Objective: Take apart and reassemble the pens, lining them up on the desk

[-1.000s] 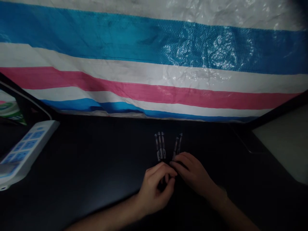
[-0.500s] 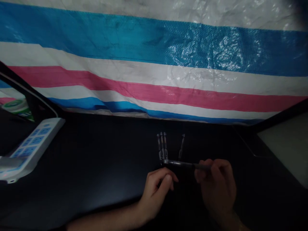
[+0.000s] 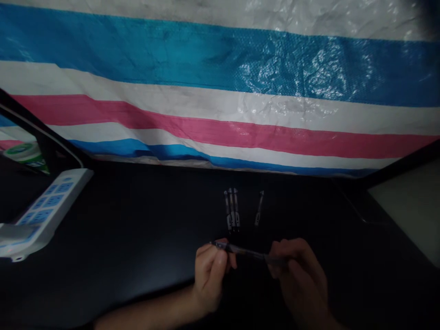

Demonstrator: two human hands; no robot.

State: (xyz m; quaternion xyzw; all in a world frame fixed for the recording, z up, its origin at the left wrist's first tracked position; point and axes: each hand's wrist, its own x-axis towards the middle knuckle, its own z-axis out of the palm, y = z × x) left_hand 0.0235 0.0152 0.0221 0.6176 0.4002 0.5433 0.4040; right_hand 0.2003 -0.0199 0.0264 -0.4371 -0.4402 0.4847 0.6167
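At the far left, a white power strip (image 3: 44,211) with blue socket panels is lying at an angle on the black tabletop (image 3: 137,238). Above it, a green-and-white package (image 3: 24,153) is showing behind a dark frame (image 3: 51,146), and the package is only partly visible.

Moving right, the left hand (image 3: 209,279) is hovering above the tabletop, fingers curled and nearly closed, gripping the left end of a dark pen (image 3: 245,251). The pen is lying almost level across the gap between the hands, tilted slightly downward toward the right. Its tip is projecting just past the left hand's fingers.

Beyond the held pen and apart from it, three pens (image 3: 231,211) are lying side by side on the tabletop, nearly parallel and close together. Just to their right, a lone pen (image 3: 259,208) is lying by itself at a slight slant.

The right hand (image 3: 299,279) is pinching the pen's right end between its fingertips, and the hand is mostly closed and in dim light.

Along the back, a striped tarp (image 3: 220,91) in blue, white and pink is hanging behind the tabletop. At the far right, a pale panel (image 3: 409,211) is showing.
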